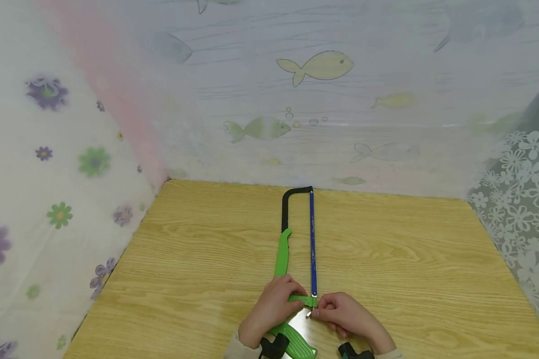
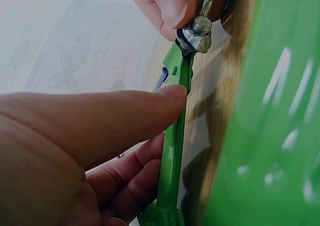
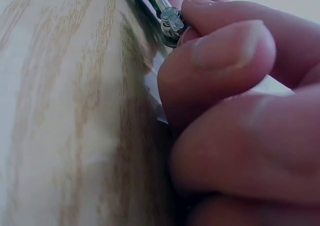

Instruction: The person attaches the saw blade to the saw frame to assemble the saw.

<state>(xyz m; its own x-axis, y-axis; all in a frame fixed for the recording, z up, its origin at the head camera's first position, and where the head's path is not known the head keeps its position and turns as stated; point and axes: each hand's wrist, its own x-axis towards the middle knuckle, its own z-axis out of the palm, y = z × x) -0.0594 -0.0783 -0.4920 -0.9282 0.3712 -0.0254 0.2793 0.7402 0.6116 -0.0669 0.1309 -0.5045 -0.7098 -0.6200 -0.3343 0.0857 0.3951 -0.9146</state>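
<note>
Glossy ribbed green handle (image 1: 298, 343) is lying nearest; its hacksaw (image 1: 282, 254) is spanning the wood-grain table (image 1: 408, 249) lengthwise, black bow ending beside the far edge. Left hand (image 1: 276, 301) is pinching the slim green arm (image 2: 171, 178); right fingertips (image 1: 324, 314), drawn together, are gripping the metal wing nut (image 2: 201, 26). Tabletop is extending broadly both sides.

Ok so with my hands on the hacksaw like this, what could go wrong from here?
Two things, perhaps. Your right hand is at the wing nut; if that is loosened too far, the blue blade could slacken or come off. And your left hand grips the green frame close to the blade's near end, so a slip might nick a finger, though the teeth are too small to make out.
</note>
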